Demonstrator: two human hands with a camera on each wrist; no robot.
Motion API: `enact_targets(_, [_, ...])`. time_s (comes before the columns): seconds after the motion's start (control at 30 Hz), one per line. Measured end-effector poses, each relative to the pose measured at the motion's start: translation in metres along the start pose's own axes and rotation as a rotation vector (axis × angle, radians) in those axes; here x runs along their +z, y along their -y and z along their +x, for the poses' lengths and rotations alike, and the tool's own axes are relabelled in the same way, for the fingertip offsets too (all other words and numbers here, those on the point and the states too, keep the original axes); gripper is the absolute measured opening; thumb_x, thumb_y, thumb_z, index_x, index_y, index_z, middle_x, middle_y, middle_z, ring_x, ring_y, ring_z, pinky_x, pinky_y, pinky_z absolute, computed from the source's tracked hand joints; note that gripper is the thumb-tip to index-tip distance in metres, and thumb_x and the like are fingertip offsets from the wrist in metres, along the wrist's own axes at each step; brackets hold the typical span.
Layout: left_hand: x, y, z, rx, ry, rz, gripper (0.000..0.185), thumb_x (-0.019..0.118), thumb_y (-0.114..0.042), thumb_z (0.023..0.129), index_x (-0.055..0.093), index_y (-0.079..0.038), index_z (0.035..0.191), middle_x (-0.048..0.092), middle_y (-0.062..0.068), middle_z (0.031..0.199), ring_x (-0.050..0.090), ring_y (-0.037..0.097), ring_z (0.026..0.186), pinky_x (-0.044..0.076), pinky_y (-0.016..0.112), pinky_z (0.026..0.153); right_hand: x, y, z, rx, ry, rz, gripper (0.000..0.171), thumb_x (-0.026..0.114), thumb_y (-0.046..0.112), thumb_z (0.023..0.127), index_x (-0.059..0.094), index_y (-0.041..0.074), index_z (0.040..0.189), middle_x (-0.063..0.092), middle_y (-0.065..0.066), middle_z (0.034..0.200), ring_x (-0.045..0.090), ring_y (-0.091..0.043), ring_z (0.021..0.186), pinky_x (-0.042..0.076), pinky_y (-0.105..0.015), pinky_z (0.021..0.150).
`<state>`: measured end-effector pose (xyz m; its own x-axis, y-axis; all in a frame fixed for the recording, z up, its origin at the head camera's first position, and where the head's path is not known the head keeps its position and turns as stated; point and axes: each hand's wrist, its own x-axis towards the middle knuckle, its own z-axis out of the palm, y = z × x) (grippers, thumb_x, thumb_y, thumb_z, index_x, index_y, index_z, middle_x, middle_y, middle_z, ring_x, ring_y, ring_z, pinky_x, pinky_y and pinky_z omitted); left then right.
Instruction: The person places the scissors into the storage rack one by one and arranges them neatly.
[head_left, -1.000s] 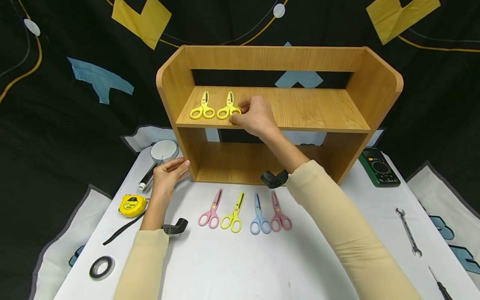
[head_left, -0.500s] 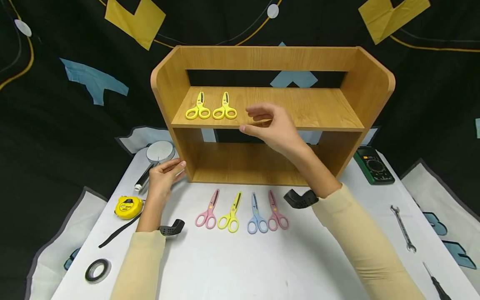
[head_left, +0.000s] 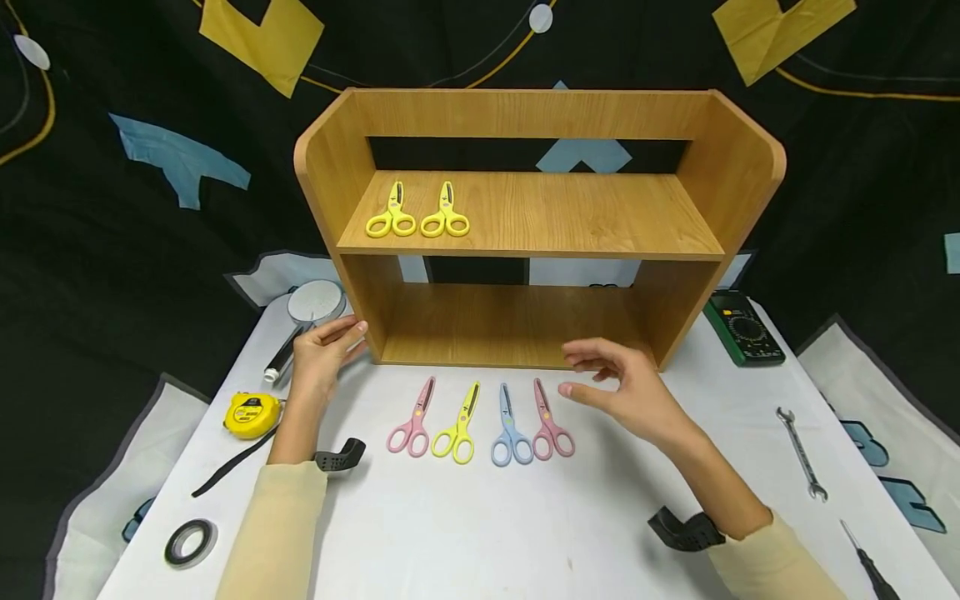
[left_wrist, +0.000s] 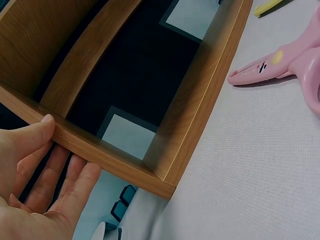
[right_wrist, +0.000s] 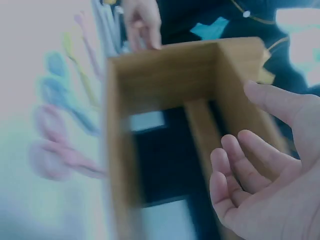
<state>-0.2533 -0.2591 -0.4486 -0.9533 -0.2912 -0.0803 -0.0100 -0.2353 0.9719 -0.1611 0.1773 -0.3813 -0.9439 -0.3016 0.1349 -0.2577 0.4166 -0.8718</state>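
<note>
My left hand [head_left: 318, 354] holds the left side board of a small wooden shelf [head_left: 525, 212], thumb on its front edge and fingers against the outer face. In the left wrist view the thumb and fingers [left_wrist: 82, 185] straddle that edge. My right hand [head_left: 630, 392] hovers over the table near the shelf's lower right, fingers loosely bent, holding nothing. Two yellow scissors [head_left: 391, 218] stand side by side, blades up, at the left of the upper board. On the table before the shelf lie pink scissors [head_left: 412, 425], yellow scissors [head_left: 458, 429], blue scissors [head_left: 510, 433] and darker pink scissors [head_left: 551, 429].
At left are a round white-topped item [head_left: 317, 302], a marker-like black stick [head_left: 281, 357], a yellow tape measure [head_left: 252, 414] and a black tape roll [head_left: 182, 550]. At right lie a green multimeter [head_left: 744, 329], a wrench [head_left: 802, 457] and a screwdriver [head_left: 870, 567].
My right hand has left the second yellow scissors on the upper board and moved down and right, over the table. The left hand stays at the shelf's side.
</note>
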Motion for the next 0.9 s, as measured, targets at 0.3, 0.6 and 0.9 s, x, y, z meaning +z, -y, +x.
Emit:
enact_targets(0.3, [-0.002, 0.000, -0.001, 0.001, 0.005, -0.003, 0.026, 0.087, -0.007, 0.083, 0.079, -0.006, 0.108, 0.078, -0.003, 0.094, 0.075, 0.010, 0.089, 0.061, 0.040, 0.095, 0.032, -0.066, -0.034, 0.170, 0.071, 0.074, 0.053, 0.083, 0.016, 0.087, 0.064, 0.008, 0.136, 0.067, -0.016, 0.129, 0.063, -0.033, 0.110, 0.055, -0.029, 0.089])
enact_targets(0.6, [-0.001, 0.001, 0.002, 0.004, 0.013, 0.019, 0.028, 0.086, -0.008, 0.084, 0.078, -0.005, 0.110, 0.077, -0.004, 0.095, 0.075, 0.009, 0.089, 0.062, 0.039, 0.095, 0.049, -0.090, -0.036, 0.213, 0.053, -0.083, 0.058, 0.089, 0.022, 0.082, 0.067, 0.009, 0.134, 0.065, -0.008, 0.104, 0.053, -0.021, 0.093, 0.044, -0.020, 0.073])
enact_targets(0.9, [-0.003, 0.001, 0.001, -0.011, 0.006, 0.050, 0.038, 0.087, -0.012, 0.083, 0.075, -0.003, 0.119, 0.076, -0.004, 0.098, 0.074, 0.009, 0.092, 0.060, 0.042, 0.098, 0.063, -0.092, -0.033, 0.200, 0.014, -0.223, 0.048, 0.093, 0.016, 0.076, 0.075, 0.012, 0.120, 0.064, -0.003, 0.103, 0.051, -0.017, 0.091, 0.047, -0.025, 0.076])
